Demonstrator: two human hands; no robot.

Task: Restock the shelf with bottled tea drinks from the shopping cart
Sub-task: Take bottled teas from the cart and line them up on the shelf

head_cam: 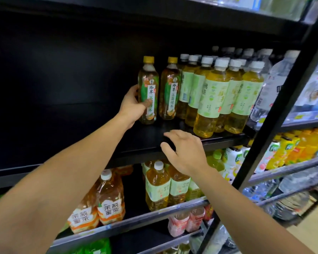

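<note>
My left hand (131, 105) grips a green-tea bottle with a yellow cap (148, 83) that stands upright on the black shelf (147, 138). Right beside it stands a second bottle of the same tea (170, 88). Further right is a block of several pale-green-labelled tea bottles with white caps (218, 96). My right hand (185, 151) hovers with relaxed, spread fingers at the shelf's front edge, holding nothing. The shopping cart is out of view.
The left part of the black shelf (53, 125) is dark and bare. Water bottles (275, 85) stand at the right past a black upright post (283, 116). Lower shelves hold jasmine tea bottles (110, 198), larger green tea bottles (158, 186) and orange drinks (301, 145).
</note>
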